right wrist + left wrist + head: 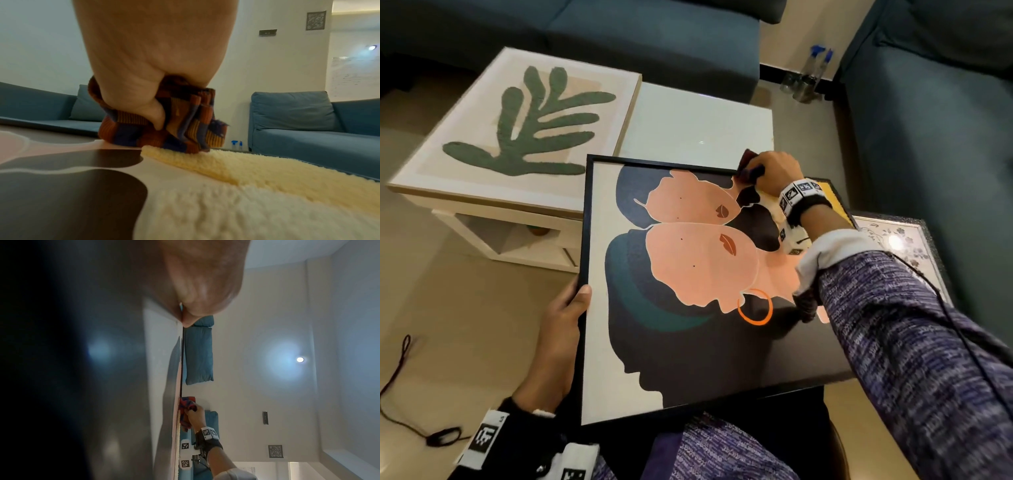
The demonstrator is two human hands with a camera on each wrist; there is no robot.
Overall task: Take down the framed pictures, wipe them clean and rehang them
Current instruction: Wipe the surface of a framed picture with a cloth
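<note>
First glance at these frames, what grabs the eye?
The big black-framed portrait print fills the centre, lying across the person's lap. The left hand grips its near left edge, while the right hand presses a bunched striped cloth at its far corner. Behind, a leaf picture lies flat on the white table.

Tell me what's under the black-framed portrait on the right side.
Under the black-framed portrait, a yellow picture and a silver floral frame peek out. The rest of them is covered.

Home living room, blue sofas (928, 137), coffee table (698, 123)
</note>
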